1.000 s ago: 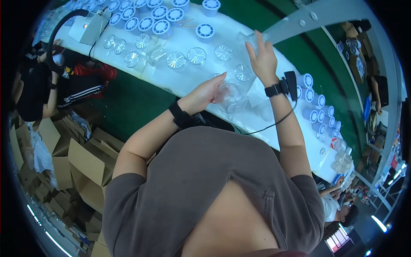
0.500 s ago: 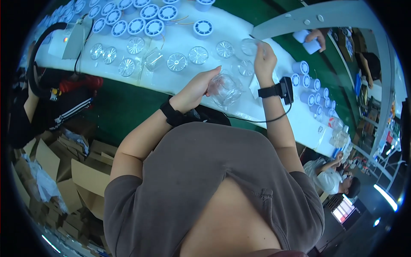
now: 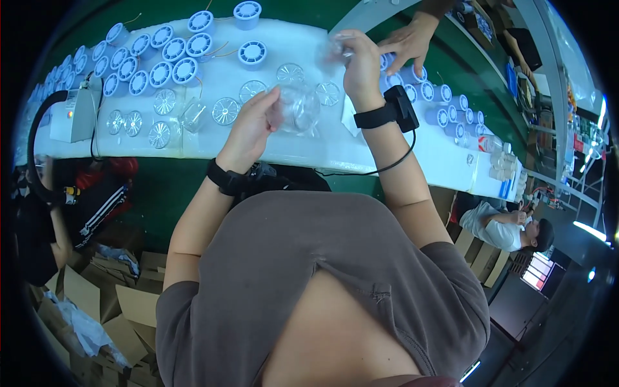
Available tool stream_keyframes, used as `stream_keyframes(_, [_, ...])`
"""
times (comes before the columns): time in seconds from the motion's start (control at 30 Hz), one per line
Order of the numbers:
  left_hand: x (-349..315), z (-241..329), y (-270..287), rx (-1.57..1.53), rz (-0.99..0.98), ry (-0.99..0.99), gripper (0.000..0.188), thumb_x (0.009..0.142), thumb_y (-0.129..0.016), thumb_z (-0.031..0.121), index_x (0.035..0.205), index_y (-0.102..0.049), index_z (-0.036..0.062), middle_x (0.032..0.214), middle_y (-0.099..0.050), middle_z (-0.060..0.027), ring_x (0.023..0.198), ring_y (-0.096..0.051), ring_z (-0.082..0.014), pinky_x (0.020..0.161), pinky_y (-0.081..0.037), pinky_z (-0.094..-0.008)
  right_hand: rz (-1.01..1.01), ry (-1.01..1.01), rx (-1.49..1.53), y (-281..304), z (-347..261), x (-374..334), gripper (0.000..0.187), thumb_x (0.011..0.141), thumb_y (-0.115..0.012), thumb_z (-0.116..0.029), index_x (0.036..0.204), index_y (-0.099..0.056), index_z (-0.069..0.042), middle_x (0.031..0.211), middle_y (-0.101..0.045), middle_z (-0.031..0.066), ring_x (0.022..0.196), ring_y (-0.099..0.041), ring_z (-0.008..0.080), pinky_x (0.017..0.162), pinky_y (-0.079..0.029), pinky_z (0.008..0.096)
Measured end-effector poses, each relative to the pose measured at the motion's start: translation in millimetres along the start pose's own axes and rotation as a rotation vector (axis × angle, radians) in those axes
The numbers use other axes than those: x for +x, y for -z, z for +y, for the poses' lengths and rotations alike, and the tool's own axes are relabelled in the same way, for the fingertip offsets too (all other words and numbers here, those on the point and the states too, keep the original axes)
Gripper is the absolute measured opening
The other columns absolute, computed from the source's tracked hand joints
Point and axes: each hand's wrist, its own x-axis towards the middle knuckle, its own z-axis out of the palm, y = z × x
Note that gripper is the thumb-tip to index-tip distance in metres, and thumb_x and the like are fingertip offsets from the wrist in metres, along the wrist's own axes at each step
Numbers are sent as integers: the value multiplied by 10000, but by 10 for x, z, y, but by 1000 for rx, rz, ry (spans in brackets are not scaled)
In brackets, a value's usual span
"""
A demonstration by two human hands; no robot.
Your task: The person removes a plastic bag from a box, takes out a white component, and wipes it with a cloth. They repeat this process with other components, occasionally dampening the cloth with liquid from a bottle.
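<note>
Cup of clear plastic is held above the desk by the left hand, fingers bent against its side; light, thin-walled, slippery handling is to be expected, so its wall is best cupped gently. A blurred clear piece is gripped by the fingers of the right hand. Space is limited by clear round pieces, blue cylinders and a co-worker's hand.

Cool, bluish light brightens the white worktop, a tube lamp glares at right, motion blurs the clear plastic piece, and fisheye curvature bends edges toward a black rim.
</note>
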Motion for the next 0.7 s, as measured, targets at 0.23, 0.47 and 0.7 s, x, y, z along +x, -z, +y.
stream_keyframes(0.23, [21,152,219,-373,33,-89,159,823,-480,259,782,-491,106,645,-448,43,561,-401,-62,508,-291,-204,-554,-126,642,191,-345,-165,357,777,-429,-301,970,-509,-13,677,-519,47,594,-474,133,582,-376,191])
stream_keyframes(0.47, [119,87,38,-462,-103,1,191,836,-453,279,871,-489,95,758,-500,26,674,-457,-97,548,-318,-220,-379,415,-1000,-541,-318,-541,375,794,-489,-254,1089,-460,-24,791,-556,119,675,-541,228,621,-425,291])
stream_keyframes(0.7, [464,-6,4,-657,-28,39,291,840,-440,291,1015,-427,58,949,-499,-74,887,-475,-173,703,-397,-296,-143,527,-1051,-347,105,-209,202,767,-516,-162,900,-538,-11,786,-527,127,686,-532,301,549,-437,348])
